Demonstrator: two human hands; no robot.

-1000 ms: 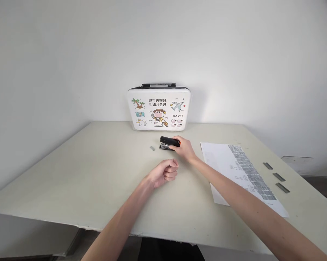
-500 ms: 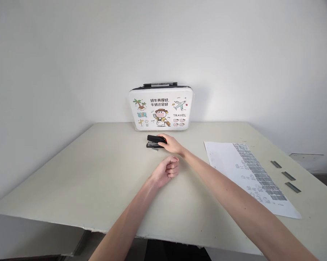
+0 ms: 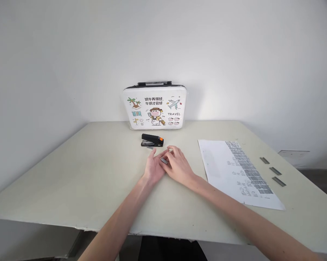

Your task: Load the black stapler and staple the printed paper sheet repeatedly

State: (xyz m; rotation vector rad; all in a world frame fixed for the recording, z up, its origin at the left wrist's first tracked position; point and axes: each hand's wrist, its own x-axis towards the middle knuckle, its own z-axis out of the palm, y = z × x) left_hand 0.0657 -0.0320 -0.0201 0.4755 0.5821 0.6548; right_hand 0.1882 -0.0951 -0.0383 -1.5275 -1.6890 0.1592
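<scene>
A short grey strip of staples (image 3: 164,161) lies over the fingers of my left hand (image 3: 154,169), whose palm faces up and is open. The thumb and fingers of my right hand (image 3: 179,165) close on that strip from the right. Just beyond both hands stands a black stapler (image 3: 152,140) with an orange patch at its right end, and neither hand touches it. A small piece of staple strip (image 3: 150,147) rests on the table at the stapler's near side, partly hidden by my left thumb.
A white cartoon-printed case (image 3: 155,108) with a black handle stands upright against the wall. To the right, a printed sheet of paper (image 3: 220,163) lies flat on the pale table (image 3: 71,174). Beyond it are three staple strips (image 3: 275,170) near the table's right side.
My right hand has let go of the stapler and come back to my left hand, pinching the staple strip. My left hand has opened from a fist. The view has shifted slightly right.
</scene>
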